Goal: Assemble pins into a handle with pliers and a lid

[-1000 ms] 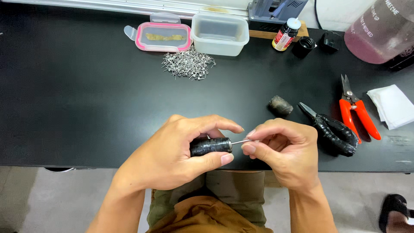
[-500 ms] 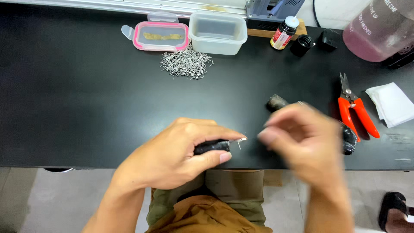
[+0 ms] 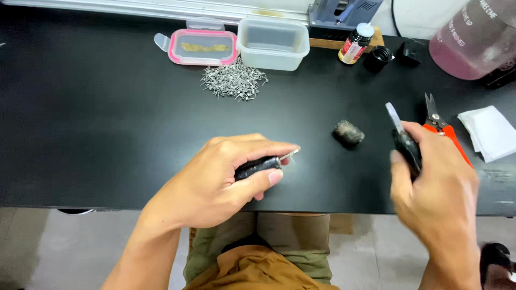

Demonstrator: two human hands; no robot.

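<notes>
At a black workbench (image 3: 107,118), two hands grip small tools.
Left hand (image 3: 226,177) fingers pinch a black cylinder (image 3: 257,167); right hand (image 3: 435,182) wraps black pliers (image 3: 404,142) beside red cutters (image 3: 443,129).

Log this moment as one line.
left hand: grips black cylinder with metal lead | right hand: holds black pliers | red cutters: on table

A matte black counter (image 3: 97,118) fills most of the view, evenly lit with soft glare. A pale metal rail (image 3: 134,8) runs along its far edge. Below the near edge lies a light grey tiled floor (image 3: 80,252).
</notes>
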